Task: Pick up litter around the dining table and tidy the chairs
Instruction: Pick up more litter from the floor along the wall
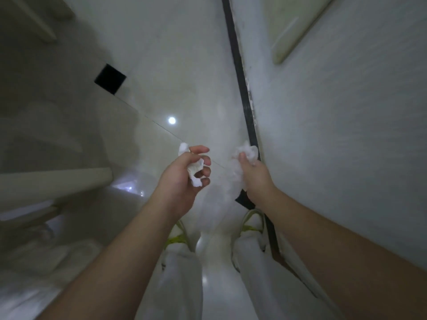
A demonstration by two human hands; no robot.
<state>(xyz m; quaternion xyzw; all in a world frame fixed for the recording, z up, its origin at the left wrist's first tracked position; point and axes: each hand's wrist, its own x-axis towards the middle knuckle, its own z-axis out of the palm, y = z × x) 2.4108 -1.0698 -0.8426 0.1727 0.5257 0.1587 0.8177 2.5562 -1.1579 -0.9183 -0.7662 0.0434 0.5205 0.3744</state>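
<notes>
I look straight down at a glossy pale tiled floor (175, 72). My left hand (182, 179) grips a crumpled white tissue (195, 166), with bits of it sticking out above and below the curled fingers. My right hand (254, 174) holds a second wad of white tissue (245, 150) close to the black strip at the foot of the wall. Both hands hang in front of my legs, a short gap between them. My white shoes with yellow laces (251, 222) stand on the floor below.
A grey wall (346, 135) runs along the right, edged by a black baseboard strip (242, 88). A black square inlay (110, 79) sits in the floor at upper left. A pale furniture edge (53, 184), blurred, lies at the left; a cream panel (291, 26) at top right.
</notes>
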